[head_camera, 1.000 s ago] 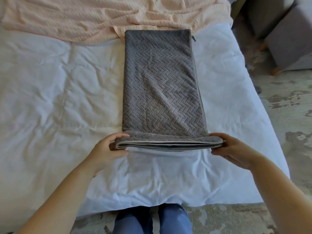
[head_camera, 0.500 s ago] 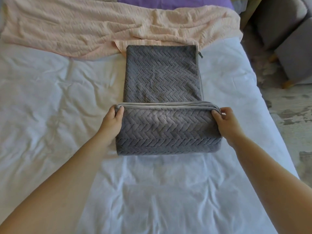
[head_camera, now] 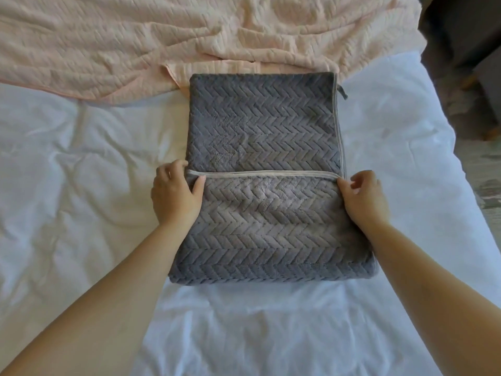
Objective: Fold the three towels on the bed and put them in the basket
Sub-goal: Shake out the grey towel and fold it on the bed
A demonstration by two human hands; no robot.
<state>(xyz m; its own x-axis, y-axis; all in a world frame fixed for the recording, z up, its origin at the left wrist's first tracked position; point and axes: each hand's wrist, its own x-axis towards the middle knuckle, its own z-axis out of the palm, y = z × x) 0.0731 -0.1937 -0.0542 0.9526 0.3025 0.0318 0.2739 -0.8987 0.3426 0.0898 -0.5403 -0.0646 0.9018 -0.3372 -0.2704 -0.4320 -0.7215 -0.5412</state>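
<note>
A grey herringbone towel (head_camera: 265,131) lies lengthwise on the white bed (head_camera: 81,185), its near end folded up over itself so a pale hem runs across its middle. My left hand (head_camera: 174,195) pinches the hem's left corner, thumb on top. My right hand (head_camera: 363,198) touches the hem's right corner with fingers curled; its grip is loosening. A peach towel (head_camera: 135,42) lies spread and wrinkled across the far side of the bed, its edge under the grey towel's far end. No basket or third towel is in view.
The bed's right edge drops to a worn patterned floor (head_camera: 485,191). Dark grey furniture (head_camera: 466,28) with wooden feet stands at the far right. White sheet stretches to the left and in front of the towel.
Both hands carried the grey towel's near end up and away from me, laying it flat over the middle. The fold now lies pressed down; the right hand's fingers have begun to lift.
</note>
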